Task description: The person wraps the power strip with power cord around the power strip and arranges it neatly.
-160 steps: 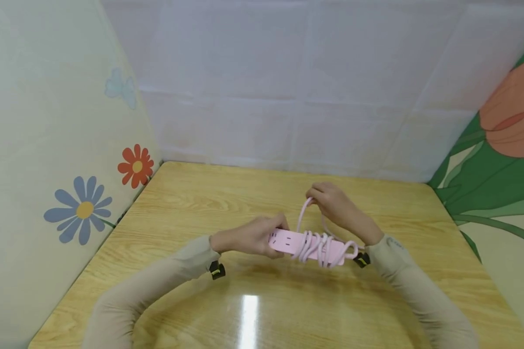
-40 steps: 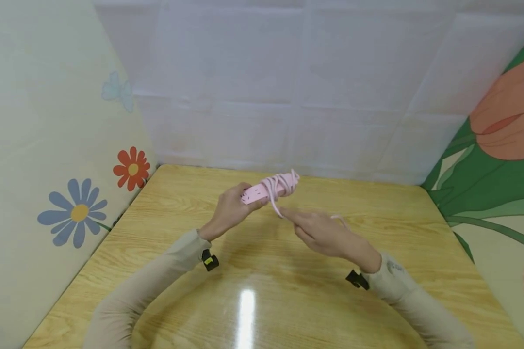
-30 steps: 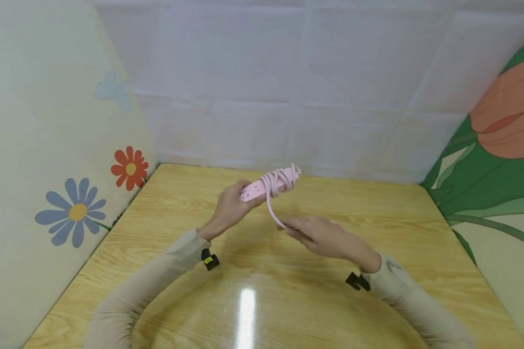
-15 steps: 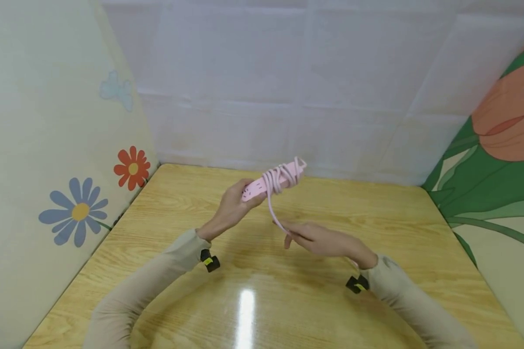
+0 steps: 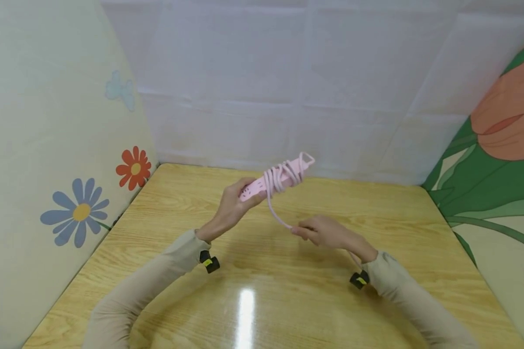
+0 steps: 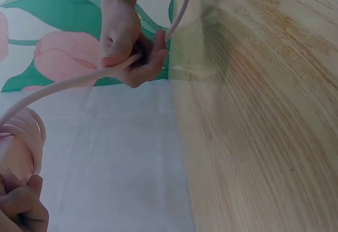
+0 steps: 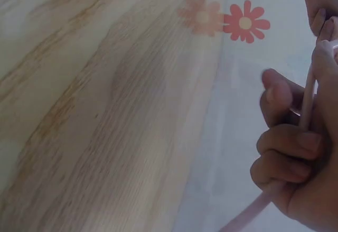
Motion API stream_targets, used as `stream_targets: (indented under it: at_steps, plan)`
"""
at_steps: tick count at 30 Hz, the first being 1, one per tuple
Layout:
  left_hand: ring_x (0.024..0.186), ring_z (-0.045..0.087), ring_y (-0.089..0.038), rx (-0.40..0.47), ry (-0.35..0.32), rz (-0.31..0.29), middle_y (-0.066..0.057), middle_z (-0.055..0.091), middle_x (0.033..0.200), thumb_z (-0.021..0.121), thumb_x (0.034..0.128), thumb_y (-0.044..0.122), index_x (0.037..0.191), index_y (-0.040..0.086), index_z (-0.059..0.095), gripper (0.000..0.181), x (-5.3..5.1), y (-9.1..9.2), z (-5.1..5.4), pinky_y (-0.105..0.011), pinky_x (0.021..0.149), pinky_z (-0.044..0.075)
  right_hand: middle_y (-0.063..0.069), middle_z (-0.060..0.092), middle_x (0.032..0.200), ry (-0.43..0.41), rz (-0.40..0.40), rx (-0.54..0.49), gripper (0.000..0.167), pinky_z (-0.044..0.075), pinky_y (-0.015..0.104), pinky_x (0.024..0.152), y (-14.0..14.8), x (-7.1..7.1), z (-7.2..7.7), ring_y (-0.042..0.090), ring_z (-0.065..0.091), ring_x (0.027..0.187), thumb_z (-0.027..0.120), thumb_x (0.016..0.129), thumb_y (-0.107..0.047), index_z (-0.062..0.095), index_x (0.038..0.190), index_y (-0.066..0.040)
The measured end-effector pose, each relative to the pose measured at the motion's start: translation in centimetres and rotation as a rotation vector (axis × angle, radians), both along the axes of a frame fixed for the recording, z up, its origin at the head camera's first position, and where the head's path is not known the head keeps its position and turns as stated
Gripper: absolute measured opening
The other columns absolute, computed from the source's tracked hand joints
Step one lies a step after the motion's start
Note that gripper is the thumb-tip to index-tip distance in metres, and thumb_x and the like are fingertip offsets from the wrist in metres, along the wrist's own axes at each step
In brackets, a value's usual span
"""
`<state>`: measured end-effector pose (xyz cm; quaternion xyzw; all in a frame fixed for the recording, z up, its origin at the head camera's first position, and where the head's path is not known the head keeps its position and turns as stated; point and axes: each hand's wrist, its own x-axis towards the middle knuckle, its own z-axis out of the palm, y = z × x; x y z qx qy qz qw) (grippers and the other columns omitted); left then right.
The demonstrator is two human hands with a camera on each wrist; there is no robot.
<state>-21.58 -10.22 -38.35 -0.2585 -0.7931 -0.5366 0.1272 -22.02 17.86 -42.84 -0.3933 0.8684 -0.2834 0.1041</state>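
A pink power strip (image 5: 254,189) is held up over the table, tilted with its far end raised to the right. My left hand (image 5: 233,204) grips its near end, where socket slots show. Several turns of pink cord (image 5: 281,178) wrap the far half, and a small loop stands out past the tip. From the wraps a length of cord runs down to my right hand (image 5: 325,231), whose fingers curl round it, as the right wrist view shows with the fingers (image 7: 285,140). More cord trails from behind that hand toward the wrist. The plug is not visible.
Both hands work above a wood-grain table (image 5: 192,300) with a bright light reflection near the front. A white sheet (image 5: 227,131) hangs along the back edge. Flower-printed panels (image 5: 26,145) stand at left and right. A small black camera sits on each wrist.
Since about five seconds ago the power strip has moved left and away, and its far end has tipped up. My right hand has drawn the cord down and right, its fingers now closed round it.
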Motion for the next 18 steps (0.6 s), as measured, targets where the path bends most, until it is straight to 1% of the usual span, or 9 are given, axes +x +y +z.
stream_targets:
  at_steps: [3, 6, 8, 10, 12, 13, 14, 15, 18]
  plan:
    - [0.068, 0.055, -0.02, -0.002, 0.012, -0.039, -0.013, 0.065, 0.093, 0.068, 0.091, 0.024, 0.125, -0.004, 0.06, 0.045, 0.2, 0.1, 0.0, -0.029, 0.056, 0.048, -0.007, 0.051, 0.059, 0.046, -0.024, -0.05, 0.041, 0.039, 0.023, 0.048, 0.2, -0.5, -0.2, 0.003, 0.042, 0.049, 0.054, 0.102, -0.038, 0.064, 0.076, -0.008]
    - [0.066, 0.055, -0.019, -0.009, 0.028, -0.084, -0.012, 0.065, 0.092, 0.067, 0.0911, 0.021, 0.124, -0.003, 0.061, 0.041, 0.2, 0.2, -0.3, -0.028, 0.054, 0.048, -0.01, 0.048, 0.059, 0.085, -0.001, -0.089, 0.038, 0.037, 0.021, 0.047, 0.2, -1.0, -0.2, 0.001, 0.039, 0.05, 0.058, 0.101, -0.033, 0.062, 0.074, -0.007]
    - [0.066, 0.055, -0.018, -0.015, 0.041, -0.123, -0.011, 0.065, 0.092, 0.068, 0.0917, 0.02, 0.124, -0.003, 0.061, 0.04, 0.3, 0.3, -0.5, -0.027, 0.054, 0.048, -0.01, 0.048, 0.06, 0.11, 0.044, -0.108, 0.033, 0.038, 0.021, 0.048, 0.3, -1.3, -0.4, 0.0, 0.04, 0.051, 0.058, 0.102, -0.026, 0.064, 0.077, -0.005]
    - [0.066, 0.055, -0.017, -0.026, 0.061, -0.165, -0.01, 0.066, 0.092, 0.068, 0.0927, 0.023, 0.123, -0.002, 0.062, 0.04, 0.5, 0.4, -0.7, -0.027, 0.053, 0.047, -0.007, 0.052, 0.063, 0.153, 0.104, -0.132, 0.024, 0.041, 0.022, 0.05, 0.4, -1.6, -0.6, 0.001, 0.044, 0.055, 0.059, 0.101, -0.016, 0.065, 0.081, -0.005]
    - [0.066, 0.056, -0.016, -0.046, 0.084, -0.21, -0.008, 0.066, 0.092, 0.068, 0.0932, 0.03, 0.122, -0.002, 0.063, 0.044, 0.7, 0.6, -0.9, -0.027, 0.053, 0.048, -0.001, 0.056, 0.069, 0.218, 0.172, -0.166, 0.014, 0.045, 0.024, 0.054, 0.6, -1.9, -0.8, 0.005, 0.05, 0.06, 0.059, 0.098, -0.001, 0.064, 0.086, -0.002]
    - [0.066, 0.056, -0.016, -0.059, 0.091, -0.235, -0.007, 0.066, 0.091, 0.068, 0.0936, 0.034, 0.122, -0.002, 0.063, 0.046, 0.8, 0.7, -0.9, -0.027, 0.053, 0.048, 0.002, 0.059, 0.072, 0.244, 0.197, -0.194, 0.011, 0.048, 0.025, 0.056, 0.7, -2.0, -1.0, 0.009, 0.054, 0.063, 0.058, 0.094, 0.007, 0.064, 0.088, 0.0]
    - [0.065, 0.056, -0.015, -0.07, 0.099, -0.259, -0.007, 0.066, 0.09, 0.067, 0.0937, 0.038, 0.121, -0.002, 0.063, 0.049, 0.9, 0.8, -1.0, -0.027, 0.053, 0.048, 0.005, 0.06, 0.076, 0.269, 0.208, -0.222, 0.013, 0.049, 0.026, 0.058, 0.8, -2.1, -1.1, 0.012, 0.056, 0.067, 0.059, 0.09, 0.014, 0.063, 0.091, 0.002]
    - [0.065, 0.055, -0.015, -0.081, 0.105, -0.276, -0.006, 0.066, 0.089, 0.067, 0.0933, 0.042, 0.12, -0.003, 0.063, 0.052, 1.0, 0.9, -1.0, -0.028, 0.052, 0.048, 0.006, 0.06, 0.078, 0.303, 0.214, -0.25, 0.017, 0.05, 0.028, 0.06, 0.8, -2.2, -1.2, 0.015, 0.057, 0.069, 0.058, 0.086, 0.019, 0.061, 0.09, 0.002]
    - [0.063, 0.055, -0.014, -0.102, 0.111, -0.315, -0.004, 0.065, 0.086, 0.065, 0.0928, 0.046, 0.118, -0.003, 0.064, 0.055, 1.1, 1.1, -1.2, -0.028, 0.052, 0.048, 0.008, 0.058, 0.08, 0.345, 0.169, -0.321, 0.026, 0.051, 0.031, 0.063, 0.9, -2.4, -1.3, 0.02, 0.057, 0.072, 0.056, 0.077, 0.027, 0.056, 0.09, 0.004]
